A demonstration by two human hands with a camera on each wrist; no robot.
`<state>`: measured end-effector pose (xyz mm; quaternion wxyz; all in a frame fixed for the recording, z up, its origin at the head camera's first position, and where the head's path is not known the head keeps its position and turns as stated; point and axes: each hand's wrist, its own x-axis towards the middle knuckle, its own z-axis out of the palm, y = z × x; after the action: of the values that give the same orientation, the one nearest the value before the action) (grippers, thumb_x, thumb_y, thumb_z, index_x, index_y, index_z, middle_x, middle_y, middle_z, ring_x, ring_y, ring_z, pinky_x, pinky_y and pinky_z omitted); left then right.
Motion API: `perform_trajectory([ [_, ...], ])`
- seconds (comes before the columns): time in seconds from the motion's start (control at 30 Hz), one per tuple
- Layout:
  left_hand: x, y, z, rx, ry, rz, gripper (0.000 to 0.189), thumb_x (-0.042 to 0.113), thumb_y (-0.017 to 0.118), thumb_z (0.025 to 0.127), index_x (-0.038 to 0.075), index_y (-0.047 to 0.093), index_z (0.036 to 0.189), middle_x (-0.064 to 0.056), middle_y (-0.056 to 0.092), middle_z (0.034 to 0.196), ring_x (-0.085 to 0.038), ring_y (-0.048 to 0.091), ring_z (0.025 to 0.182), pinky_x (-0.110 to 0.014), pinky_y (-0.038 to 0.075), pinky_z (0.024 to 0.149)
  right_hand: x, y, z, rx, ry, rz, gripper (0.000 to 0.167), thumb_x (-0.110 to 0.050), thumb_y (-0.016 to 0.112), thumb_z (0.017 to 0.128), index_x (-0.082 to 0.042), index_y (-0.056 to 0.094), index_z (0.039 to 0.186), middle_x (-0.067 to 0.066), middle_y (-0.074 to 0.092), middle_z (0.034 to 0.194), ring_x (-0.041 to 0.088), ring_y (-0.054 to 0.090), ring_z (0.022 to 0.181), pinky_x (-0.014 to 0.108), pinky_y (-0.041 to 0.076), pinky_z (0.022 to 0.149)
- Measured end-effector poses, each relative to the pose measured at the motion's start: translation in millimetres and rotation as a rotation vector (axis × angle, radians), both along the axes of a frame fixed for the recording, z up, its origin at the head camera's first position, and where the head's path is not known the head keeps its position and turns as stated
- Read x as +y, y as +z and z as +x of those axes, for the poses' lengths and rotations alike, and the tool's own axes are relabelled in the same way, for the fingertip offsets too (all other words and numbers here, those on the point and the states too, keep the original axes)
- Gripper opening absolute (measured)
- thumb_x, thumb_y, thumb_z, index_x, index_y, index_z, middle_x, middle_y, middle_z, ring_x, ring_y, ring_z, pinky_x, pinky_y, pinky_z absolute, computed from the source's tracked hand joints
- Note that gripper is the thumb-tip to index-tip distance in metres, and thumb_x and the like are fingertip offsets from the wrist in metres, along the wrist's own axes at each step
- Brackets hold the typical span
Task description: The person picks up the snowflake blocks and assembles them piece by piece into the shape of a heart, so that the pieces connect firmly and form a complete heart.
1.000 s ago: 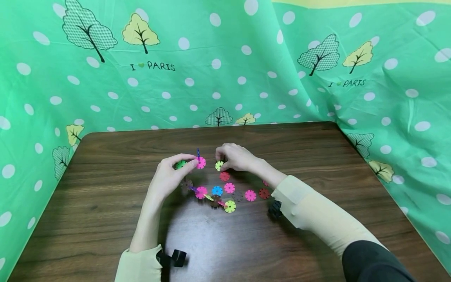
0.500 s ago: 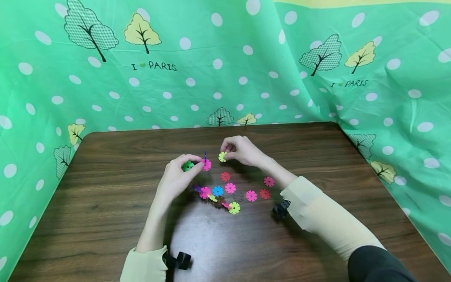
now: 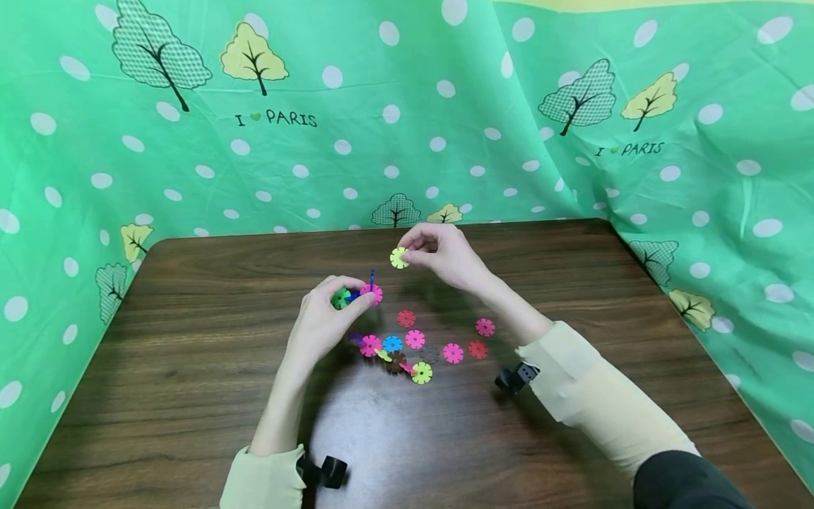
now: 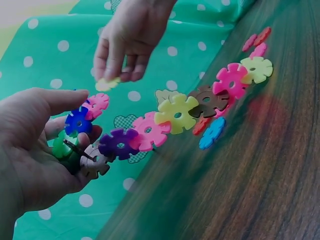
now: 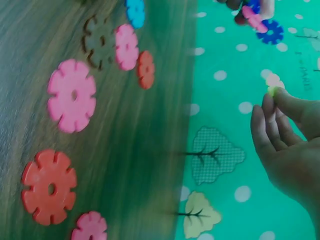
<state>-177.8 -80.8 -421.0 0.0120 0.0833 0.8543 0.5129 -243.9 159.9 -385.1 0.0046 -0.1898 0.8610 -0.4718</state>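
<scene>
My left hand grips a chain of slotted plastic flower discs by its far end. Around its fingers in the left wrist view sit a green disc, a blue disc, a pink disc and a grey disc. From there the chain runs on through a purple disc and a yellow disc to another yellow disc nearer me. My right hand pinches a single yellow-green disc between thumb and fingers, beyond the chain's pink end and apart from it.
Loose discs lie on the brown wooden table: a blue one, red ones and pink ones, plus a dark see-through one. A green dotted cloth hangs behind the table and along its sides.
My right hand has lifted the yellow-green disc up and away from the loose discs. The left hand has shifted slightly right with the chain, its blue disc now showing more.
</scene>
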Motion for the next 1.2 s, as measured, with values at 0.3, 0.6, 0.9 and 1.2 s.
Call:
perform_trajectory([
  [0.3,1.1,0.2,-0.1,0.030,0.014,0.019,0.026,0.035,0.082,0.088,0.020,0.072,0.107,0.000,0.074,0.107,-0.018,0.063,0.099,-0.034,0.049,0.084,-13,13.3,9.6,-0.005,0.043,-0.116,0.012,-0.008,0.075,0.093,-0.006,0.076,0.105,0.012,0.075,0.095,0.018,0.070,0.077,0.038,0.061,0.077],
  [0.6,2.2,1.9,0.0,0.080,0.006,0.032,0.022,0.031,0.083,0.088,0.019,0.073,0.104,0.000,0.074,0.106,-0.017,0.065,0.101,-0.034,0.049,0.086,-22,18.4,12.7,0.019,0.074,-0.154,0.011,-0.004,0.074,0.094,-0.002,0.076,0.104,0.014,0.076,0.095,0.026,0.072,0.079,0.032,0.061,0.074],
  [0.9,4.1,4.8,1.5,0.145,0.012,0.050,0.019,0.027,0.085,0.086,0.018,0.075,0.099,0.001,0.071,0.102,-0.014,0.064,0.095,-0.030,0.049,0.079,-24,20.9,19.8,0.020,0.091,-0.134,0.010,-0.008,0.075,0.094,-0.007,0.077,0.103,0.009,0.075,0.097,0.030,0.070,0.084,0.025,0.058,0.075],
  [1.2,4.5,6.8,2.9,0.178,0.022,0.049,0.016,0.024,0.085,0.087,0.017,0.075,0.098,0.001,0.074,0.100,-0.014,0.066,0.093,-0.029,0.048,0.076,-25,23.1,26.4,0.040,0.086,-0.121,0.009,-0.008,0.076,0.092,-0.009,0.078,0.101,0.007,0.075,0.096,0.029,0.068,0.081,0.023,0.057,0.073],
])
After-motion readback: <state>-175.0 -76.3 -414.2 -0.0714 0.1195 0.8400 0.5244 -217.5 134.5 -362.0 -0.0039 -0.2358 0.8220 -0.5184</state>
